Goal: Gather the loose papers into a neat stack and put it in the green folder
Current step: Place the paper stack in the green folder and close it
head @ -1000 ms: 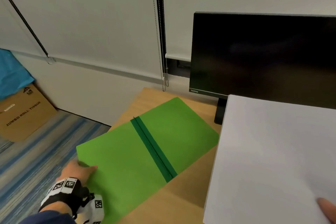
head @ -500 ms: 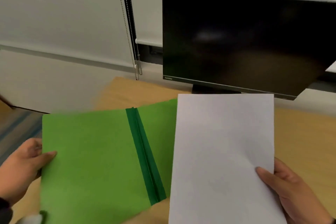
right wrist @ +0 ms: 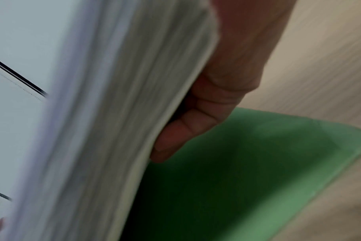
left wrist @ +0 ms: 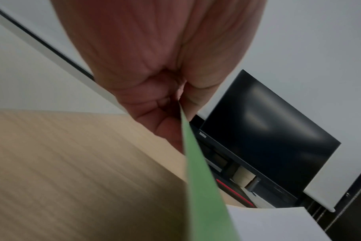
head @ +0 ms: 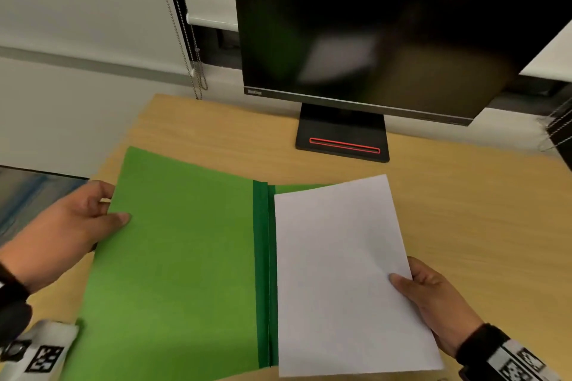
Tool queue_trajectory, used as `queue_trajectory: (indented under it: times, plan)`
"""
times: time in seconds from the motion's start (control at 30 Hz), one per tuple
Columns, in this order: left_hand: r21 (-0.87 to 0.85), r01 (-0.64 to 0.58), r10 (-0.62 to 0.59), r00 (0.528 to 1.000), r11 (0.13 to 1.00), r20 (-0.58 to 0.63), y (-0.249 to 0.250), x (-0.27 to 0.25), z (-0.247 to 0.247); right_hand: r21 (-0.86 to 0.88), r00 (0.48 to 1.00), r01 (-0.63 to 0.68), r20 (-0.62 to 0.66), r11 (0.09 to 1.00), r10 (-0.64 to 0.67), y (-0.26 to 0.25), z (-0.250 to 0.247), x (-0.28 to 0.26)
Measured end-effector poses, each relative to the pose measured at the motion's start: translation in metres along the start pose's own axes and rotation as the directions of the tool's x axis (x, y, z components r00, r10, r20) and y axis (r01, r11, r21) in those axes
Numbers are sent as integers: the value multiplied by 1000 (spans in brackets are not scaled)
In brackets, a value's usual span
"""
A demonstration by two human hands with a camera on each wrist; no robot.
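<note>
Over on the left, left hand pinching the outer edge of the open cover of the green folder, thumb on top and fingers tucked beneath, seen in the left wrist view closing on the thin green edge. Folder lying spread open on the table, left cover appearing lifted slightly off the wood at that edge, dark green spine running roughly away from the person toward the monitor, long axis along that same line. Moving right now: paper stack coming in over the right-hand cover, already squared up, edges looking flush, so the gathering looking finished. Stack's long axis lying close to parallel with the spine, though turned a little, far end leaning rightward, left edge hugging the spine. Right hand gripping the stack at its right edge, thumb pressed on the top sheet, fingers curled underneath, visible in the right wrist view against the thick white side of the pile. Stack tilted there above the green cover, seemingly not yet laid flat. Still to come, by the look of it: lowering the stack fully onto the right cover, straightening it against the spine, letting go, then swinging the left cover over to close.
</note>
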State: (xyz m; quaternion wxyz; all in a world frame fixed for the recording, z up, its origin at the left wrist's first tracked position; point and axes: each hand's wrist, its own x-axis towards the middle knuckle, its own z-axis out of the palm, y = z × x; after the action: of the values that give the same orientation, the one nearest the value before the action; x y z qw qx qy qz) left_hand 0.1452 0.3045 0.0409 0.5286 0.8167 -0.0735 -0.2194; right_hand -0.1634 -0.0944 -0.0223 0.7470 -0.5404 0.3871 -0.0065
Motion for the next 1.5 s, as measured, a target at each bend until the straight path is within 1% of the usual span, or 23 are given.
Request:
queue_trajectory:
  times: [0.1,0.2,0.37,0.5,0.57,0.67,0.7,0.77,0.8,0.83,0.87,0.9,0.97,1.03,1.07,1.13,1.17,1.2,1.23,1.27,1.3,1.37,1.5]
  plan:
    - [18,-10,10,999,1000,30,13,-2,2,-16,1000,5,-23,1000,-6,5,2,5]
    - [18,-84,82,994,996,66,33,-8,7,-69,999,23,-30,997,-25,8,7,11]
    - [-107,-175,190,971,979,145,70,-27,25,-222,996,42,-72,974,-60,8,9,24]
    - [-223,-282,323,930,933,177,88,-44,55,-295,991,42,-106,955,-76,9,6,35]
    - [-224,-326,377,893,918,246,92,-53,73,-328,988,42,-124,944,-87,7,7,37]
    - [-105,-394,397,803,913,445,88,-66,108,-352,981,33,-169,936,-98,1,9,38]
    - [-17,-418,361,762,908,538,85,-70,123,-365,975,37,-191,930,-114,-2,9,36]
    - [181,-466,214,672,866,709,72,-76,157,-412,954,59,-246,909,-173,-6,4,29]
    - [270,-477,119,639,836,760,63,-78,172,-423,942,67,-272,904,-197,-8,-1,26]
    - [357,-481,25,622,801,782,52,-78,184,-405,933,74,-295,911,-207,-10,-6,21]
    - [435,-488,-48,622,756,781,42,-78,194,-354,925,82,-320,932,-203,-12,-12,15]
    - [493,-503,-84,634,710,769,34,-76,200,-293,921,85,-341,952,-187,-12,-17,9]
    - [547,-519,-87,668,656,739,23,-75,205,-249,921,66,-357,966,-155,-10,-25,-5]
    - [548,-473,-75,706,690,704,17,-77,204,-280,941,43,-310,959,-133,-2,-27,-16]
    - [539,-434,-42,750,721,660,16,-78,203,-298,951,28,-287,954,-118,2,-27,-20]
    - [491,-267,22,894,829,449,8,-76,201,-341,960,14,-257,940,-107,10,-25,-22]
    - [400,-119,-18,947,909,322,4,-73,199,-355,963,18,-246,935,-112,11,-23,-22]
    - [258,61,-125,962,964,241,3,-71,199,-358,963,21,-244,934,-115,12,-20,-22]
    - [112,234,-253,943,966,214,1,-68,200,-360,962,24,-244,933,-119,12,-17,-21]
    - [1,343,-335,918,939,212,-1,-66,200,-368,961,24,-248,929,-123,10,-14,-21]
    - [-49,387,-369,905,921,209,-5,-64,200,-382,961,25,-245,924,-127,9,-13,-20]
    - [-100,390,-364,908,915,208,-8,-62,204,-389,959,24,-252,921,-131,9,-12,-18]
    - [-49,348,-321,903,936,285,-5,-63,212,-310,968,-24,-245,950,-56,6,-17,-14]
